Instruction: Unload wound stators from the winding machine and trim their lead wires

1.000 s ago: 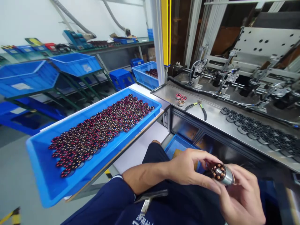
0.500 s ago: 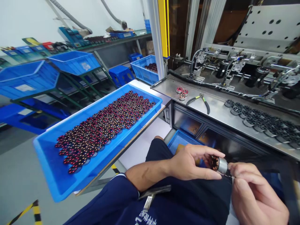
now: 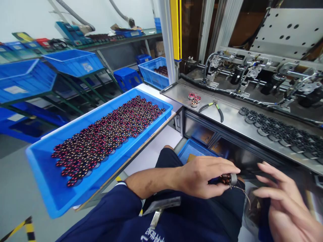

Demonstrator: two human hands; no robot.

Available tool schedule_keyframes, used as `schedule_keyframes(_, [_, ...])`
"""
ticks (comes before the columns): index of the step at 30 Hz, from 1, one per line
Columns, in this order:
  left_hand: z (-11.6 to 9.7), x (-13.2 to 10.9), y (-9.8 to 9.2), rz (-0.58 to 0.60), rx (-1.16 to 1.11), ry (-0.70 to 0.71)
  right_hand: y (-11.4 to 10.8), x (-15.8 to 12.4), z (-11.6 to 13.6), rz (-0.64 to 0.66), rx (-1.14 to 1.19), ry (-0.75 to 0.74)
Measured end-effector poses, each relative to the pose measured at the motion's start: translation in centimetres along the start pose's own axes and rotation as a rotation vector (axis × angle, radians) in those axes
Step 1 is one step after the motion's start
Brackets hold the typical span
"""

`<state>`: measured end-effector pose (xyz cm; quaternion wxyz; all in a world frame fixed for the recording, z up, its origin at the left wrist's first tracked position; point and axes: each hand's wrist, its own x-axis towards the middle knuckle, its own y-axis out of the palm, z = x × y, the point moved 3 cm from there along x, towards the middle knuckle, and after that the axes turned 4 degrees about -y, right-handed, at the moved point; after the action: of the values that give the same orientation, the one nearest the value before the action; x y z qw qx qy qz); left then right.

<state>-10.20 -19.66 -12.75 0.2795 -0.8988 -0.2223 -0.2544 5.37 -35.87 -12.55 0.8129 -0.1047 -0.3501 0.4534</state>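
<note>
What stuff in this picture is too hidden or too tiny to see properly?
All in the head view:
Round metal part: one end is hidden by the left hand.
Right hand: its wrist is cut off by the picture's edge.
Dark rings: they run off the right edge.
White lettering: the bottom edge cuts it off.
White label: any writing is too small to read.

Blue stool left of a yellow post
</note>
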Motion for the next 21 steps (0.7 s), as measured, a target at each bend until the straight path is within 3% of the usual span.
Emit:
schedule_keyframes(3, [-0.4,0.2,-0.1,0.100,-0.017,-0.042,0.4,2.1,2.1,0.199,-0.120,-0.121])
schedule_keyframes(6, [-0.8,0.0,-0.4,0.138,-0.119,-0.050,0.3,2.8,2.0,0.252,-0.120,-0.093])
schedule_keyframes(9, [-1.0,-0.4,-0.9,0.138,-0.132,-0.061,0.1,2.7,1.2,0.271,-0.127,-0.080])
schedule_keyframes(12, [-1.1,-0.7,-1.2,0.107,-0.046,-0.051,0.9,2.8,1.5,0.362,-0.091,-0.141])
schedule_keyframes(15, [-1.3,-1.1,-1.7,0.090,-0.044,0.007,1.5,3.1,1.9,0.441,-0.064,-0.107])
schedule_keyframes(19, [-1.4,-1.8,-2.7,0.046,-0.060,0.064,0.8,3.6,1.4,0.323,-0.112,-0.019])
schedule_keyframes(21, [-1.2,-2.1,-3.1,0.008,-0.020,0.060,0.9,4.1,1.6,0.291,-0.115,-0.077])
